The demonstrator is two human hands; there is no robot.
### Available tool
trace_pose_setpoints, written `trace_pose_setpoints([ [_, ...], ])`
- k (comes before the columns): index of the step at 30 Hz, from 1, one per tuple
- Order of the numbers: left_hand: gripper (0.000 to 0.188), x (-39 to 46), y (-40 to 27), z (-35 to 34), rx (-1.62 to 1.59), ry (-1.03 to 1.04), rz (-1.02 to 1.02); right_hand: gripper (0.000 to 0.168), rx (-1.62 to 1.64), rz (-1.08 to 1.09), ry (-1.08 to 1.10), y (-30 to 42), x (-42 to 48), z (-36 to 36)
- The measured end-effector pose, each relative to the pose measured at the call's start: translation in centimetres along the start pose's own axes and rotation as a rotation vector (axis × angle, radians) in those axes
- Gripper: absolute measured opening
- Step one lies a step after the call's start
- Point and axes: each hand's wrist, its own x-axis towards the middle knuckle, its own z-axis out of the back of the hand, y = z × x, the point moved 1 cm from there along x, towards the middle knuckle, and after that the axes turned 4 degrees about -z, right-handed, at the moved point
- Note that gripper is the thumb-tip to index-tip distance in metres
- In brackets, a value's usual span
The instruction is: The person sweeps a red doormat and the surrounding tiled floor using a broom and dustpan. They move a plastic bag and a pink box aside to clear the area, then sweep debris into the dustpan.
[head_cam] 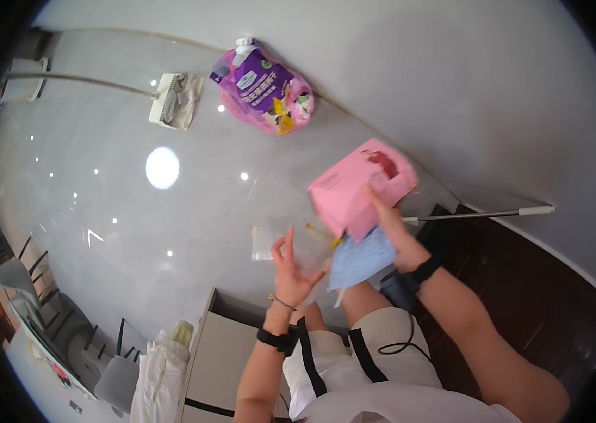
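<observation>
My right hand (392,230) grips a pink printed paper-like bag or box (356,182), with the thumb lying across its face. Below it, against the same hand, hangs a light-blue sheet (364,257); whether it is cloth or paper I cannot tell. To the left, my left hand (292,272) is raised with its fingers spread and nothing clearly in it. Just past those fingers lies a clear plastic bag (265,244) on the grey floor. A small yellow item (336,243) shows at the pink package's lower corner, partly hidden.
A pink plastic bag (261,87) of packaging stands by the wall. A long-handled dustpan (163,103) lies to its left. Near my right hand a metal pole (483,214) crosses toward the dark wood surface (530,296). A pale cabinet (224,359) stands at my left.
</observation>
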Motion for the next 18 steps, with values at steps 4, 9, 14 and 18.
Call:
trace_pose_setpoints([
  [4,0.074,-0.5,5.0,5.0,0.255,-0.098,0.017,0.06,-0.113,0.193,0.054,2.7,1.7,4.4],
  [9,0.02,-1.7,10.9,10.1,-0.129,-0.289,0.519,0.079,-0.397,0.258,0.128,3.2,0.7,6.5],
  [14,0.059,-1.6,11.1,11.7,-0.375,-0.472,0.788,0.106,-0.627,0.211,0.268,0.3,-1.7,5.4],
  [18,0.08,-3.1,11.1,13.1,-1.355,-0.123,0.684,0.114,-0.686,0.189,0.289,-1.3,-2.4,6.0],
])
